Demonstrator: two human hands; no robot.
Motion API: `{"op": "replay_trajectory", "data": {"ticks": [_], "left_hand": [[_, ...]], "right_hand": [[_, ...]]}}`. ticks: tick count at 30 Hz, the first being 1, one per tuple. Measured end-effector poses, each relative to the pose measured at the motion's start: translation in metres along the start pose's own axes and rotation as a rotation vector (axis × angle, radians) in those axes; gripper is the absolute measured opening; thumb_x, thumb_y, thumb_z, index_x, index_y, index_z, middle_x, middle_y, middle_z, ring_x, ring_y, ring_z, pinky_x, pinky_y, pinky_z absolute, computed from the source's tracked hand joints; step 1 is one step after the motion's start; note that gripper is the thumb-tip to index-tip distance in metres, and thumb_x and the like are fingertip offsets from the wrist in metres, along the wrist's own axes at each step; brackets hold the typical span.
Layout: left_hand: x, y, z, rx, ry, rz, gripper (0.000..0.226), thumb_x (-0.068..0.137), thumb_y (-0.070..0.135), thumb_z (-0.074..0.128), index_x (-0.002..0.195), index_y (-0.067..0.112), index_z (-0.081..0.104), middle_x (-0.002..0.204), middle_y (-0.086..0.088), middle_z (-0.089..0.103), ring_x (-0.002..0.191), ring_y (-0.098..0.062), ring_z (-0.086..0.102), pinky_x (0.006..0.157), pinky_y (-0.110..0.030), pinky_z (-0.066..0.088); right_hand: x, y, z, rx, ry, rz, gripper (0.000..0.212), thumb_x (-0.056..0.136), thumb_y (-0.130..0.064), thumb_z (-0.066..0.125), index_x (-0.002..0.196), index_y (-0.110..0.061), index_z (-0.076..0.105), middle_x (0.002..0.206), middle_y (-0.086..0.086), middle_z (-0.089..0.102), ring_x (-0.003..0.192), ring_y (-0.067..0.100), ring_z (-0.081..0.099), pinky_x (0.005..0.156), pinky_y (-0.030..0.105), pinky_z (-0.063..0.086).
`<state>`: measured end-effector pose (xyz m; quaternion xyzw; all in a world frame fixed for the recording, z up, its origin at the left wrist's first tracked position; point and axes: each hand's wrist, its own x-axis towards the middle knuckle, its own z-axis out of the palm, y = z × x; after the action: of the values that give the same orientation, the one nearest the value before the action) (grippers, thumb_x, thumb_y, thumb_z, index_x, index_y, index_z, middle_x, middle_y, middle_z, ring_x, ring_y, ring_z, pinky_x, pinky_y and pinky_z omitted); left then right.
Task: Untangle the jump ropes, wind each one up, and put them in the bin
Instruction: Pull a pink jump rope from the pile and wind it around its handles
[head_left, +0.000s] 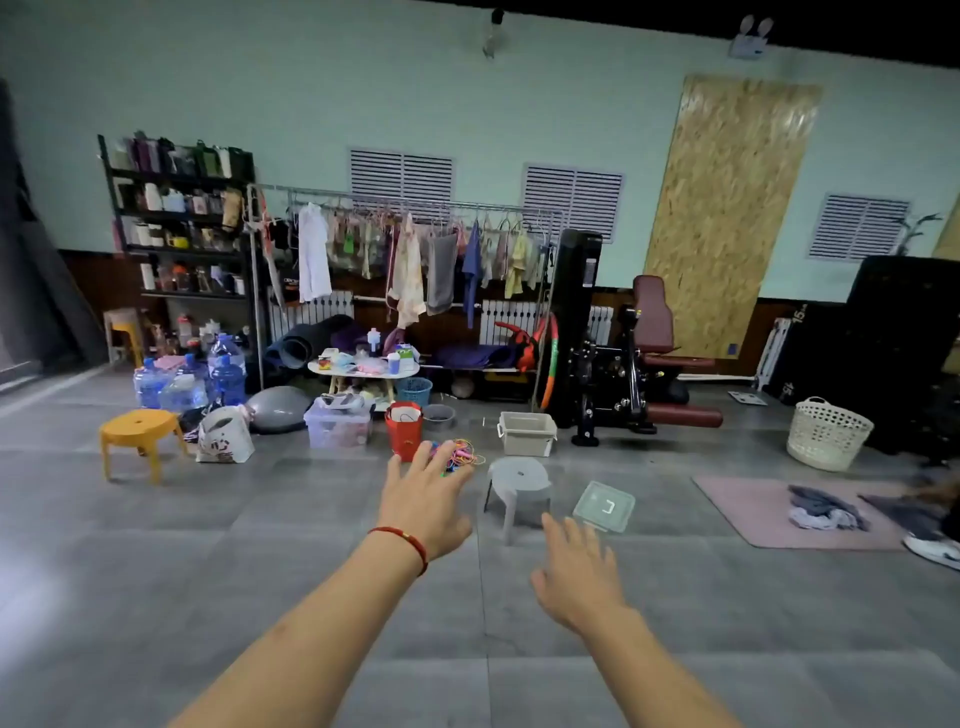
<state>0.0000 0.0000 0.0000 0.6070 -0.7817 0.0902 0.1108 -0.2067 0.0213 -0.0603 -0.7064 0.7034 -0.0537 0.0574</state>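
Observation:
A tangle of coloured jump ropes (464, 453) lies on the grey floor ahead of me, partly hidden behind my left hand. An open beige bin (527, 433) stands on the floor just right of the ropes, and its clear lid (604, 506) lies flat nearer to me. My left hand (427, 496), with a red string bracelet at the wrist, stretches forward with spread fingers and holds nothing. My right hand (575, 569) is lower and to the right, fingers relaxed and empty. Both hands are in the air, well short of the ropes.
A grey stool (519, 480) stands between the ropes and the lid. A red bag (403, 429), a clear storage box (338, 426), an orange stool (140, 434) and water jugs sit to the left. A white laundry basket (827, 434), a pink mat and a weight machine are on the right.

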Motion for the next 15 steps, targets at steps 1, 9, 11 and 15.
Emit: {"op": "replay_trajectory", "data": {"ticks": [1, 9, 11, 15], "left_hand": [[0.013, -0.011, 0.006, -0.001, -0.013, -0.002, 0.068, 0.086, 0.048, 0.058, 0.149, 0.037, 0.035, 0.164, 0.000, 0.018, 0.150, -0.028, 0.014, 0.118, -0.055, 0.016], [0.131, -0.070, 0.080, -0.059, 0.001, -0.006, 0.042, 0.088, 0.039, 0.056, 0.128, 0.027, 0.058, 0.125, 0.001, 0.063, 0.115, -0.026, 0.054, 0.089, -0.038, 0.046], [0.165, -0.081, 0.098, -0.062, -0.020, -0.008, 0.046, 0.087, 0.040, 0.056, 0.132, 0.029, 0.057, 0.129, 0.002, 0.061, 0.120, -0.025, 0.053, 0.091, -0.039, 0.048], [0.232, -0.095, 0.124, -0.006, -0.099, -0.036, 0.062, 0.085, 0.048, 0.057, 0.146, 0.037, 0.044, 0.150, 0.003, 0.044, 0.138, -0.023, 0.038, 0.104, -0.041, 0.038]], "right_hand": [[0.014, -0.007, 0.001, -0.005, 0.034, -0.021, 0.069, 0.095, -0.034, 0.044, 0.157, -0.022, 0.017, 0.159, 0.009, 0.028, 0.149, 0.034, 0.023, 0.117, 0.052, 0.026], [0.153, -0.020, 0.026, -0.082, 0.061, -0.060, 0.043, 0.092, -0.031, 0.046, 0.132, -0.019, 0.041, 0.128, 0.007, 0.053, 0.123, 0.031, 0.049, 0.098, 0.044, 0.040], [0.198, -0.016, 0.035, -0.050, 0.049, -0.080, 0.041, 0.091, -0.030, 0.047, 0.130, -0.019, 0.042, 0.129, 0.007, 0.052, 0.123, 0.031, 0.048, 0.098, 0.045, 0.040], [0.288, -0.012, 0.050, -0.037, -0.003, -0.096, 0.064, 0.088, -0.032, 0.050, 0.147, -0.019, 0.031, 0.140, 0.007, 0.040, 0.132, 0.033, 0.037, 0.102, 0.050, 0.040]]}}
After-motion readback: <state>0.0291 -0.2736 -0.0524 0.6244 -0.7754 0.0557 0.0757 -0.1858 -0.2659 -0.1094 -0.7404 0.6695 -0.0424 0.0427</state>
